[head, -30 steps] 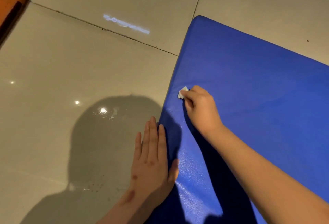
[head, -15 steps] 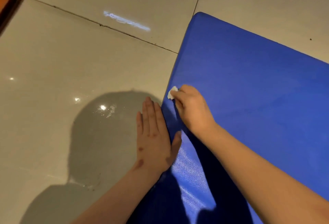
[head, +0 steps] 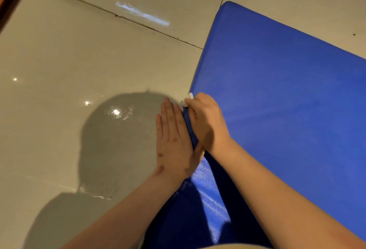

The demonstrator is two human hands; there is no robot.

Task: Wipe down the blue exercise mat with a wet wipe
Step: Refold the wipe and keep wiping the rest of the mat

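- Wiping out to the mat's left border: your right hand (head: 206, 122) grips the crumpled white wipe (head: 188, 98) in curled fingers. The wipe sits right at the edge of the blue mat (head: 277, 100), a bit of it poking over the floor (head: 79, 60).
- A second ago the wipe was slightly inside that edge. It has slid outward, so this stroke looks finished at the border.
- Your left hand (head: 174, 141) lies flat on the floor, fingers straight and together, tight against the mat's side, with the thumb reaching onto the mat by your right wrist. It has crept forward along the edge and is now just beside the right hand.
- The mat lies flat on the tiles, running from bottom centre off to the right. The glossy patch near you may be wet, can't tell.
- Judgement: only the near left strip seems covered and most of the mat is still to do. Start your next stroke back on the mat surface.
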